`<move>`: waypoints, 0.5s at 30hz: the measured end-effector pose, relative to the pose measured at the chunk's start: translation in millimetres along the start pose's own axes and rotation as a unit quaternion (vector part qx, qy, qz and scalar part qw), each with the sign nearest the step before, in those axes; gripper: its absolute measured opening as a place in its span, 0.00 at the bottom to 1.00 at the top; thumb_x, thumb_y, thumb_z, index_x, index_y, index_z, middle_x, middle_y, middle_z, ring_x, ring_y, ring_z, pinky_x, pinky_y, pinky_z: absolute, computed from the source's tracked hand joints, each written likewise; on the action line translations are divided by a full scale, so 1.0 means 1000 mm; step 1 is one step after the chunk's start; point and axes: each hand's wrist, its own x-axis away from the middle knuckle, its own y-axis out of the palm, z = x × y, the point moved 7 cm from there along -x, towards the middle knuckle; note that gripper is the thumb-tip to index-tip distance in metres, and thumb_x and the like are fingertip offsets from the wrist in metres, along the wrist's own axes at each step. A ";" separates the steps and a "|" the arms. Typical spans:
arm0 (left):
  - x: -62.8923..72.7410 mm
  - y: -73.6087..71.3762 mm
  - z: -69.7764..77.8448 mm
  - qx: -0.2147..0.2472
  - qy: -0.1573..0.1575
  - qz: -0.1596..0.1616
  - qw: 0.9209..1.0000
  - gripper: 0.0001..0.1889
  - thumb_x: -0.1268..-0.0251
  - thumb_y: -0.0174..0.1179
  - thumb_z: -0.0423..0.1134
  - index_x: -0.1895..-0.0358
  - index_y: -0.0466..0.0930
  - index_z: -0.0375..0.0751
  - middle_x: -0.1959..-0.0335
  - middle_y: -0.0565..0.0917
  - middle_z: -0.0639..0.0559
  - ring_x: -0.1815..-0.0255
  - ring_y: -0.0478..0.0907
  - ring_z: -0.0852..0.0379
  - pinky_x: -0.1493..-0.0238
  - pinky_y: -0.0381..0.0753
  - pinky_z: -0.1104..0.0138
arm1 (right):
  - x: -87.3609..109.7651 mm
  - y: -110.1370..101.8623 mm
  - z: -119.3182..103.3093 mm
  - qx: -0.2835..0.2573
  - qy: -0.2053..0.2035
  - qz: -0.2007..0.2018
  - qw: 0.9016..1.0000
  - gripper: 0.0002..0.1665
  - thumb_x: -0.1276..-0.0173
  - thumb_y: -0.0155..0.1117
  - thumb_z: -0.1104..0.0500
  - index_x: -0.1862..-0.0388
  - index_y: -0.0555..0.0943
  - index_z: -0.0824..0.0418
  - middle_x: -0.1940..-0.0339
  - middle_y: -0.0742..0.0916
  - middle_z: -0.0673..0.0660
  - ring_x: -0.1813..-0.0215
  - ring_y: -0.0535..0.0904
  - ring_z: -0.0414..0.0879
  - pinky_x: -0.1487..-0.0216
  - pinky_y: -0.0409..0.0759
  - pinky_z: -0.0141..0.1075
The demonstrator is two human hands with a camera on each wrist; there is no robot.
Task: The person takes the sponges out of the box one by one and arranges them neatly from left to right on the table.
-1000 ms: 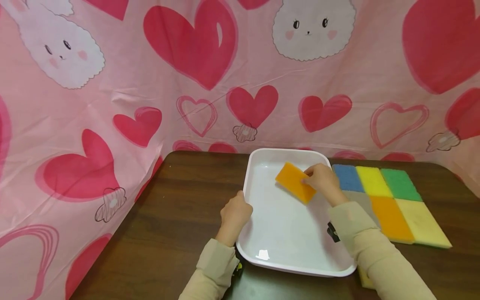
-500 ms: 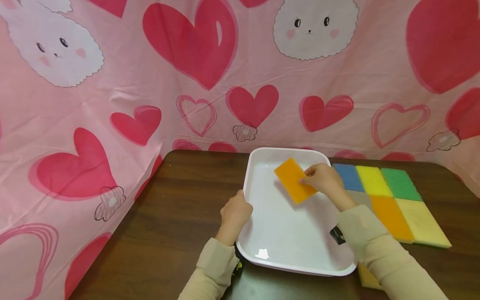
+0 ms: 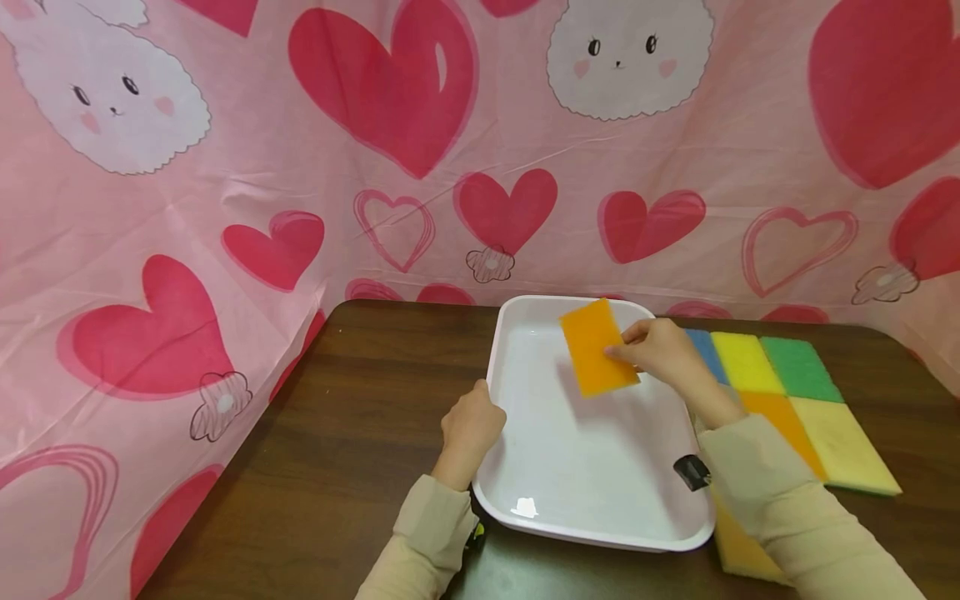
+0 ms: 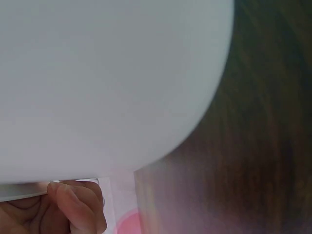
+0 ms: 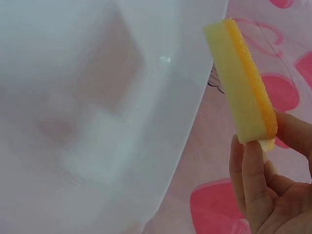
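Observation:
Above the far part of a white tray, my right hand pinches an orange sponge by its right edge. The sponge is tilted up, its orange face towards the head camera. The right wrist view shows its pale yellow side, with the thumb on the orange face and fingertips on the pale one. At the tray's left rim my left hand grips the edge with curled fingers. In the left wrist view, the left fingers bend around the rim, partly hidden by the tray.
Right of the tray, several sponges lie edge to edge, among them a yellow sponge, a green sponge and a pale yellow sponge. Another sponge lies partly under the right sleeve. A pink heart-print cloth hangs behind the dark wooden table.
The right hand has lifted the orange sponge off the tray and turned it more upright, shifting slightly right. The left hand and the tray have stayed in place.

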 end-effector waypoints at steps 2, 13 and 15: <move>0.000 0.000 0.000 0.001 -0.001 -0.001 1.000 0.14 0.43 0.50 0.34 0.53 0.74 0.35 0.58 0.84 0.36 0.59 0.82 0.40 0.62 0.76 0.48 | 0.003 -0.003 0.000 -0.012 0.006 0.000 1.000 0.28 0.36 0.65 0.49 0.50 0.76 0.72 0.54 0.82 0.68 0.63 0.82 0.50 0.52 0.82 0.44; 0.000 0.001 -0.001 0.010 -0.008 -0.013 1.000 0.16 0.42 0.51 0.35 0.49 0.73 0.36 0.57 0.84 0.37 0.59 0.82 0.40 0.62 0.75 0.48 | 0.026 -0.024 0.006 -0.019 0.002 0.017 1.000 0.31 0.36 0.64 0.47 0.50 0.74 0.74 0.59 0.84 0.69 0.68 0.82 0.44 0.58 0.84 0.43; -0.001 0.001 -0.001 0.008 -0.007 -0.010 1.000 0.16 0.42 0.51 0.35 0.49 0.73 0.36 0.57 0.84 0.37 0.59 0.82 0.40 0.61 0.75 0.48 | 0.029 -0.028 0.009 -0.021 0.000 0.022 1.000 0.31 0.36 0.64 0.47 0.51 0.74 0.75 0.61 0.84 0.68 0.70 0.83 0.44 0.60 0.84 0.42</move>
